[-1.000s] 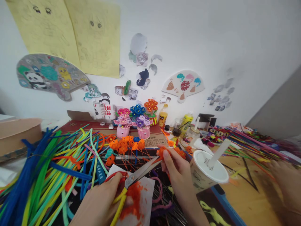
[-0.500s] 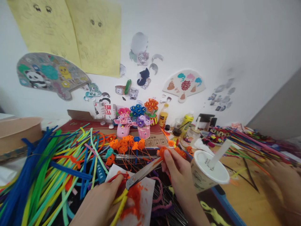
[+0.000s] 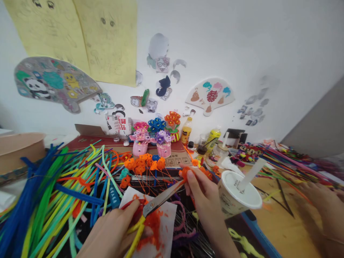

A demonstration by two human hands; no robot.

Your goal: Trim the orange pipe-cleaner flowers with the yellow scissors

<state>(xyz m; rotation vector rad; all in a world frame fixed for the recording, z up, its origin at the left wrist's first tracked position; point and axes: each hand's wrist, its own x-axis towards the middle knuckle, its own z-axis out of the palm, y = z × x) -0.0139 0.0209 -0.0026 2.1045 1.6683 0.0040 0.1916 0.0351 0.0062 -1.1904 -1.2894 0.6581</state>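
Note:
My left hand (image 3: 120,224) is closed round the red and yellow handles of a pair of scissors (image 3: 154,204). The blades point up to the right and their tips touch an orange fuzzy flower (image 3: 185,173). My right hand (image 3: 202,190) pinches that flower between thumb and fingers. Beneath the scissors lies a white sheet of paper (image 3: 172,222) strewn with orange fuzz clippings. Just beyond, several orange pipe-cleaner flowers (image 3: 139,165) on thin wire stems are gathered. The lower fingers of my left hand are partly hidden behind the handles.
Loose coloured pipe cleaners (image 3: 80,190) pile up at the left. A lidded drink cup (image 3: 233,197) with a straw stands close to my right wrist. Small flower pots (image 3: 163,149) and bottles (image 3: 186,132) line the back. Another person's hand (image 3: 317,204) rests at the far right.
The view has shifted slightly. Both hands, the scissors and the orange flower keep nearly the same positions, with the blade tips still at the flower.

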